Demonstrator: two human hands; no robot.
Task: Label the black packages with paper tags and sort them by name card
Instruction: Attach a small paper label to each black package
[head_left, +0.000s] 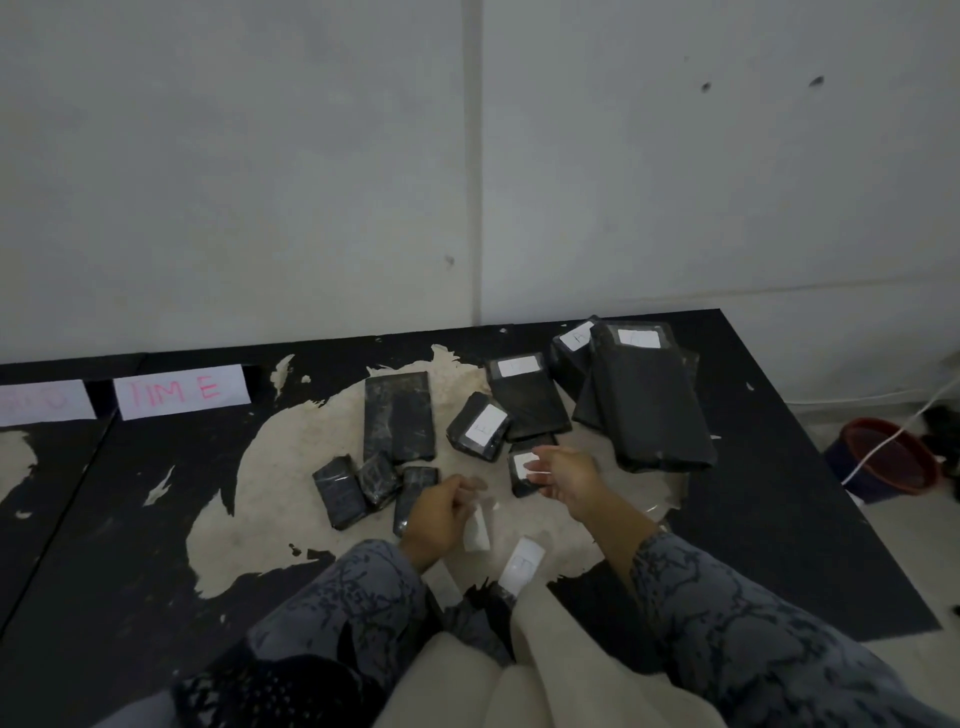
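Low in the middle of the frame, the left hand (441, 512) pinches a white paper tag (477, 530) in curled fingers; the right hand (563, 475) pinches a thin white strip (540, 473) just over a small tagged package (523, 470); other black packages (652, 400) lie above; the name card (182, 391) reading "TIME" sits at upper left.

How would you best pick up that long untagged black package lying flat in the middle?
Probably by the long sides of the long black package, coming from above. It lies flat, and its near end is crowded by small packages, so pinching across its narrow width further back looks clearest.
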